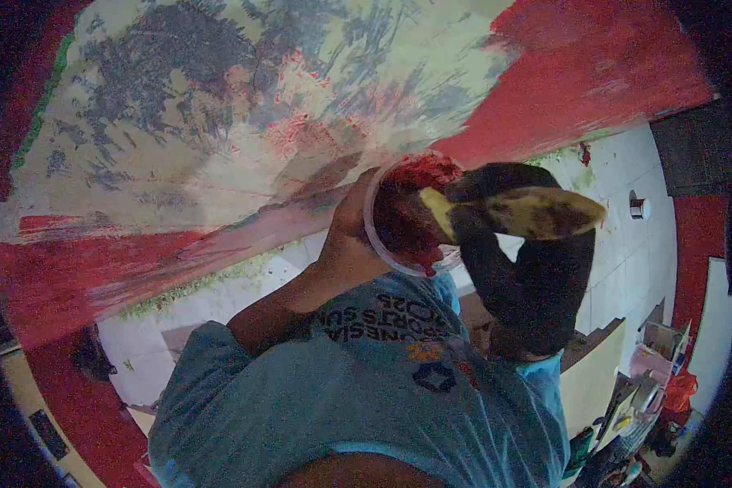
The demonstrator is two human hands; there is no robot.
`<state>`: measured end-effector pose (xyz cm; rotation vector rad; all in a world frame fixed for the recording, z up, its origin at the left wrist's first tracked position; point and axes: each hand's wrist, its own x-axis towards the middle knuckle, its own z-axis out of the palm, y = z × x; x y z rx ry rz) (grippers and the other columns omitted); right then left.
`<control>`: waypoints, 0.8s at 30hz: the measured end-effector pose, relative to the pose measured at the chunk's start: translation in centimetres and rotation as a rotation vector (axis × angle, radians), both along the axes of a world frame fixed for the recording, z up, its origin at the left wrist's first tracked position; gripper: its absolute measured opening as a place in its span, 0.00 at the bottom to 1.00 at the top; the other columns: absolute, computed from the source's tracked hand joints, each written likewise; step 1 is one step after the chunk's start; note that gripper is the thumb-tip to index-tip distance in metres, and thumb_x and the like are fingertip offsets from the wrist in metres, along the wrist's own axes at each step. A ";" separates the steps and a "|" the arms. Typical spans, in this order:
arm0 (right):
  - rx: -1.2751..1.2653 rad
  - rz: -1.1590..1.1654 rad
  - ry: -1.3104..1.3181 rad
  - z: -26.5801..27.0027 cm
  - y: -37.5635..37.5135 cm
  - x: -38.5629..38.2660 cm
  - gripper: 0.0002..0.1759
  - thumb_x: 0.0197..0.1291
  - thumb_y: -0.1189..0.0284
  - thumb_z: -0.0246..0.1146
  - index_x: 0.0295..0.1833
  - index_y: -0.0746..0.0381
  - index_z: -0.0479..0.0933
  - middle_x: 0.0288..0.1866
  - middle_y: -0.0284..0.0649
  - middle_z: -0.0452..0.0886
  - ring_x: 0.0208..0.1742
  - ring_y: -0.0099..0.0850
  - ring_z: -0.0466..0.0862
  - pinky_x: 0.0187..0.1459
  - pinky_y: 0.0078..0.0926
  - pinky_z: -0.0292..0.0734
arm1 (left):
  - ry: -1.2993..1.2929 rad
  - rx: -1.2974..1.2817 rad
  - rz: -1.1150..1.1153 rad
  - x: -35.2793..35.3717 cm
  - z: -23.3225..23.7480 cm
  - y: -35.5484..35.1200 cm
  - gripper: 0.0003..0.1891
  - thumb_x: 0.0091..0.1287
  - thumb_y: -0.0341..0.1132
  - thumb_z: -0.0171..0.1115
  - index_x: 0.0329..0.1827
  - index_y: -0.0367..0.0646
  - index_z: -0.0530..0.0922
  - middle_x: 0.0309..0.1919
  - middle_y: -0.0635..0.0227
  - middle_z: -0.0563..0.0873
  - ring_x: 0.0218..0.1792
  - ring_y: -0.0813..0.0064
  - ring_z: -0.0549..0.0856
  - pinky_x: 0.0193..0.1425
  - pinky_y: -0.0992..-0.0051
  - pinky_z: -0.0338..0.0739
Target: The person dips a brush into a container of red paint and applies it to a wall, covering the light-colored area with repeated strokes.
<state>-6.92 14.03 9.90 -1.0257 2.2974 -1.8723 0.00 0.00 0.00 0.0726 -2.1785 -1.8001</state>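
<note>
My left hand [351, 232] is wrapped round a clear plastic cup [369, 213], held tilted in front of my chest. Thick red paint [431, 171] coats the inside of the cup. Covered by a dark glove, my right hand [549, 272] grips a paintbrush with a pale wooden handle [537, 213] stained with dark marks. The brush end reaches into the cup over the red paint; its bristles are hidden. Just beyond both hands spreads a large pale surface [415, 49] with grey patches, red smears and solid red areas.
White tiled floor [626, 236] shows below the painted surface. A small white cylindrical item [639, 208] stands out on the right. Assorted clutter lies at lower right, including a red plastic bag [680, 390] beside a pale board [595, 378].
</note>
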 end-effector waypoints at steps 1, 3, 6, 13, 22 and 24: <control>0.008 -0.002 -0.039 -0.4 -0.1 -0.1 0.15 0.45 0.81 0.64 0.42 0.64 0.74 0.35 0.41 0.80 0.37 0.30 0.81 0.41 0.24 0.75 | -0.026 -0.031 -0.014 0.0 -0.4 -0.1 0.44 0.37 0.31 0.77 0.60 0.39 0.62 0.56 0.60 0.70 0.58 0.70 0.70 0.62 0.70 0.62; 0.049 -0.004 -0.056 -0.4 0.0 -0.5 0.12 0.44 0.81 0.65 0.38 0.64 0.76 0.34 0.41 0.80 0.36 0.30 0.81 0.40 0.24 0.76 | -0.031 -0.029 -0.026 -0.5 -1.1 0.4 0.45 0.35 0.28 0.77 0.60 0.39 0.62 0.55 0.61 0.71 0.57 0.71 0.71 0.62 0.71 0.63; 0.227 0.012 0.159 0.1 -0.2 -0.6 0.10 0.44 0.81 0.64 0.36 0.65 0.76 0.33 0.40 0.80 0.35 0.28 0.81 0.38 0.23 0.75 | 0.100 0.210 -0.055 -0.5 -0.2 0.5 0.43 0.36 0.26 0.76 0.59 0.39 0.62 0.54 0.62 0.72 0.55 0.71 0.72 0.61 0.71 0.64; 0.289 0.074 0.133 1.3 -0.4 -1.1 0.11 0.44 0.81 0.65 0.37 0.66 0.76 0.32 0.40 0.80 0.35 0.27 0.81 0.39 0.23 0.75 | 0.067 0.320 -0.049 -0.5 -0.2 0.8 0.43 0.36 0.25 0.76 0.59 0.39 0.62 0.54 0.62 0.72 0.55 0.71 0.72 0.62 0.71 0.64; 0.093 -0.269 -0.329 1.6 2.2 -2.6 0.20 0.48 0.77 0.63 0.49 0.66 0.71 0.43 0.44 0.78 0.40 0.32 0.79 0.39 0.28 0.75 | 0.037 0.545 0.006 0.1 -0.4 0.9 0.47 0.32 0.27 0.78 0.60 0.41 0.61 0.56 0.64 0.70 0.58 0.73 0.70 0.63 0.71 0.64; 0.306 -0.336 0.033 -0.2 3.3 -3.4 0.22 0.45 0.77 0.62 0.49 0.64 0.72 0.38 0.45 0.77 0.38 0.36 0.77 0.39 0.31 0.73 | 0.002 0.831 -0.006 0.2 0.0 1.0 0.48 0.32 0.27 0.78 0.61 0.41 0.61 0.57 0.64 0.70 0.58 0.73 0.70 0.63 0.71 0.63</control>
